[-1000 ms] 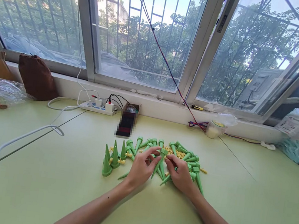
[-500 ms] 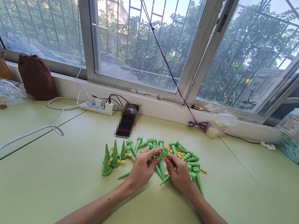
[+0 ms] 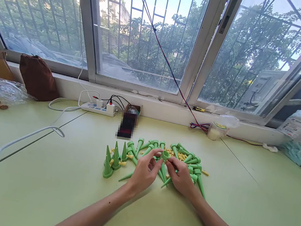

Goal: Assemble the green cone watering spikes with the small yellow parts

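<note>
Pinching a round, hollow plastic cap (image 3: pixel 165 155) is the left grip (image 3: pixel 144 170); the right grip (image 3: pixel 183 175) is unclear.

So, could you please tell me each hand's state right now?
Left hand: holding a round-mouthed green plastic piece.
Right hand: closed at its side; whether it pinches anything cannot be told.

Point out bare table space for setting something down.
Bare tabletop lies between the white cable and the standing green cones, between the forearms, and right of the lying green cones. Crowded: around the left hand and right hand, with yellow pieces beyond.
</note>
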`<state>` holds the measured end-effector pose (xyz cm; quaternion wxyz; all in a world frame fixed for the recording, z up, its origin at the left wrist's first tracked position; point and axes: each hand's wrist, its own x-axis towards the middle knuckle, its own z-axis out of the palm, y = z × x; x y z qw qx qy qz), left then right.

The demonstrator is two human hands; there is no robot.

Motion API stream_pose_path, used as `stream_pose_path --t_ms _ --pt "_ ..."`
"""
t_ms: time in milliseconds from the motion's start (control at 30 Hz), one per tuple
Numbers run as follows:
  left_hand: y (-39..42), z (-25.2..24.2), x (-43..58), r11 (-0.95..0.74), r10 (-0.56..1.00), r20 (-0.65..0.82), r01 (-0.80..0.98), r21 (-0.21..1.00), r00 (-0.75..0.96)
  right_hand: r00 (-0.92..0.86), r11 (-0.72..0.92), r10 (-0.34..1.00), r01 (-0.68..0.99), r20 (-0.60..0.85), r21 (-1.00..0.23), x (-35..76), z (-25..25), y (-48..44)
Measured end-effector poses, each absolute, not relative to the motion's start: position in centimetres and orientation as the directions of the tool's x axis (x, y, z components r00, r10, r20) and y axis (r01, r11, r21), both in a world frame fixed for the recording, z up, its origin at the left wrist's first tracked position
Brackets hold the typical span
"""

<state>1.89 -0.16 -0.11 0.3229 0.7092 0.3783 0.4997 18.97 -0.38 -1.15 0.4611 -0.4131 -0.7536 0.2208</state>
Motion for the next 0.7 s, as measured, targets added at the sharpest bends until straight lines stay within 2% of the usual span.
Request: stream_pose_path --t_ms 500,700 --pt "-0.35 0.04 1.8 -0.476 0.872 0.441 0.158 0.865 0.214 -0.267 0.572 0.82 0.406 0.506 -0.713 18.98 -1.4 -0.37" --pt "-0.42 0.15 1.95 -0.501 0.863 0.467 0.202 0.842 0.194 -0.275 0.577 0.817 0.393 0.507 -0.716 18.93 -1.39 -0.37"
